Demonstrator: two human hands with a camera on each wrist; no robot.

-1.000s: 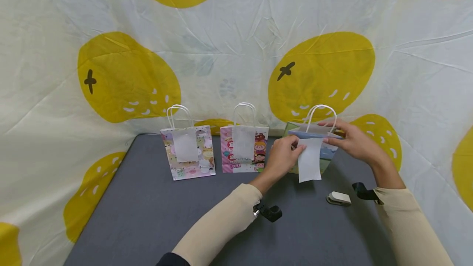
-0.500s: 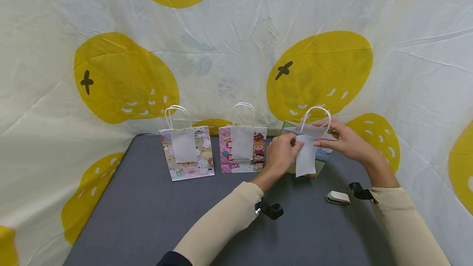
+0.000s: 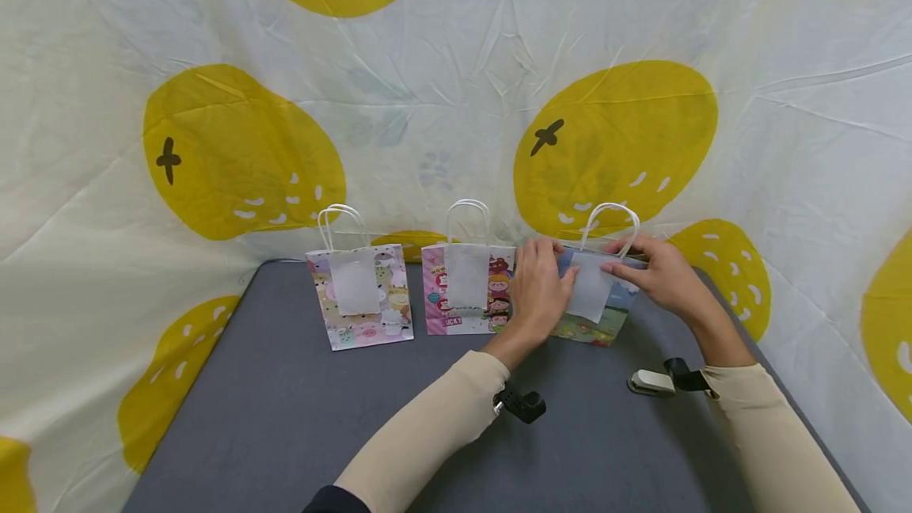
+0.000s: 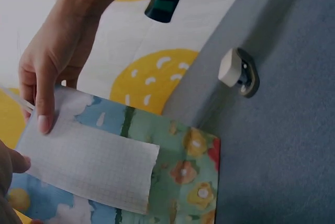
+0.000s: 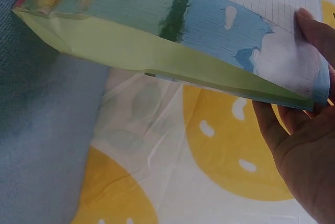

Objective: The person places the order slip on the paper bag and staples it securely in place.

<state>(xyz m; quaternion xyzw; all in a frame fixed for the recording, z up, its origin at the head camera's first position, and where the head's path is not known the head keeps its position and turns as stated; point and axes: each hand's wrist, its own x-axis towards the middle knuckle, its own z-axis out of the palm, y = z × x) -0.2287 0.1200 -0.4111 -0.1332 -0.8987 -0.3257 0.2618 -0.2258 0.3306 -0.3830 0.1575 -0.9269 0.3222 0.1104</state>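
A small paper bag (image 3: pixel 591 332) with a blue sky and flowers stands at the right of the row, its white handle (image 3: pixel 613 207) upright. On its front hangs a sheet of squared white paper (image 4: pixel 99 164). My right hand (image 3: pixel 663 275) grips the bag's top right edge, thumb on the paper in front and fingers behind, as the right wrist view shows. At the bag's left edge, my left hand (image 3: pixel 536 290) holds it with the thumb on the front; its other fingers are partly hidden. The bag's green side gusset (image 5: pixel 131 56) looks folded nearly flat.
Two more paper bags with white sheets stand to the left, one pink with cartoon figures (image 3: pixel 435 319), one with animals (image 3: pixel 399 311). A small white stapler (image 3: pixel 651 381) lies on the grey table (image 3: pixel 342 426), close to my right wrist. A fruit-print cloth (image 3: pixel 427 62) hangs behind.
The white sheet has moved up and back against the bag's front. My left hand has shifted from the sheet to the bag's left edge. The bag's top looks closed flatter.
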